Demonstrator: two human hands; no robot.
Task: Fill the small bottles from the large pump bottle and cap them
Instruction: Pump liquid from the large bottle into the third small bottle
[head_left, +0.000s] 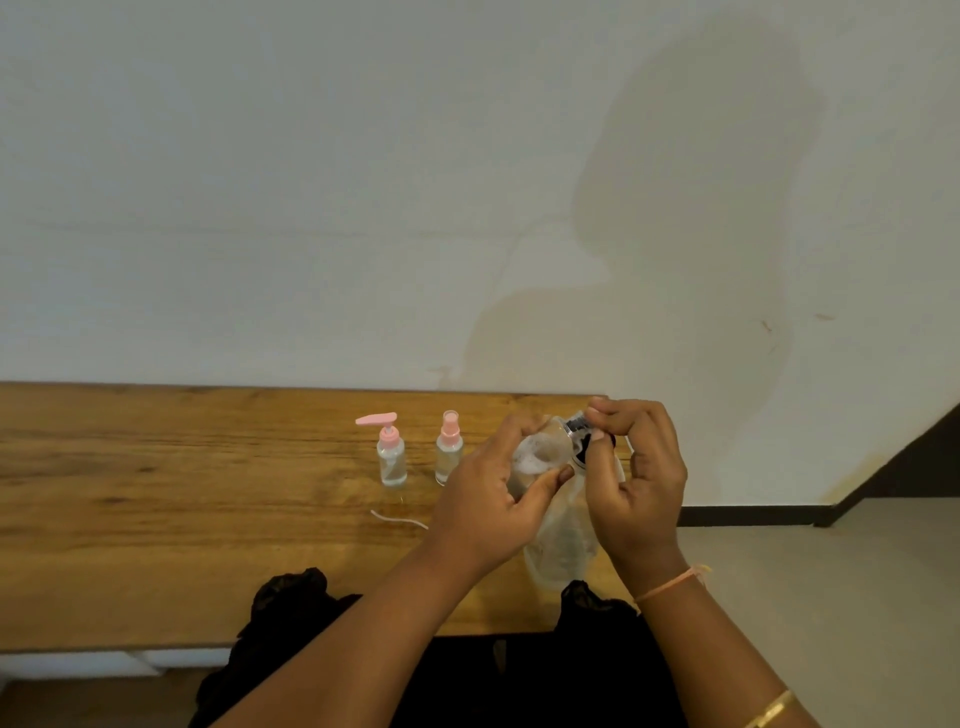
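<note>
Left hand (488, 499) grips the tilted bottle (540, 460); right hand (641, 478) pinches its cap (578, 432) — loosened at this tilt, liquid could spill onto the table (208, 493) by the 2 small bottles (449, 457).

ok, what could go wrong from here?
1. The big bottle is tilted in the left hand while the right hand pinches its black cap. If the cap comes loose, foamy liquid may spill on the table.
2. The left hand is close to the small spray bottle, so a twist could knock it over.
</note>
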